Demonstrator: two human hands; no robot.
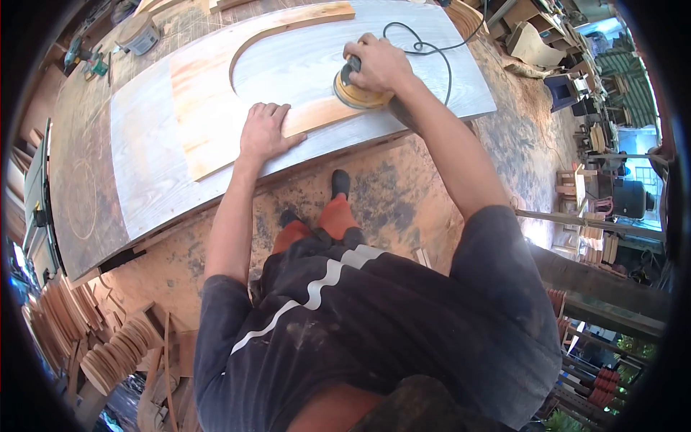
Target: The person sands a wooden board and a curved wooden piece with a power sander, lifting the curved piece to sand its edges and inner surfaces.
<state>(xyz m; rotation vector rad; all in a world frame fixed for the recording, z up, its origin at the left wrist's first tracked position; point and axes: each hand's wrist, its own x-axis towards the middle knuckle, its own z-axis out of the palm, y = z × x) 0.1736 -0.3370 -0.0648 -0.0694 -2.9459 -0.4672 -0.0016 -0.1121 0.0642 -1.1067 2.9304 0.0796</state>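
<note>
A pale wooden U-shaped panel (205,108) with a rounded cut-out lies flat on a grey wood-grain board (140,137). My left hand (265,133) rests on the panel's near arm, fingers laid over the wood and thumb spread out toward the near edge. With my right hand (381,65) I grip a yellow orbital sander (353,95) from above, fingers wrapped around its dark top. The sander sits on the near arm of the panel, to the right of my left hand. Its underside is hidden.
A dark power cord (448,68) loops over the board's right side. On the workbench (75,194) stand a white tub (138,34) and a green cordless drill (92,61). Curved wooden pieces (119,353) are stacked at lower left. Sawdust covers the floor (403,191).
</note>
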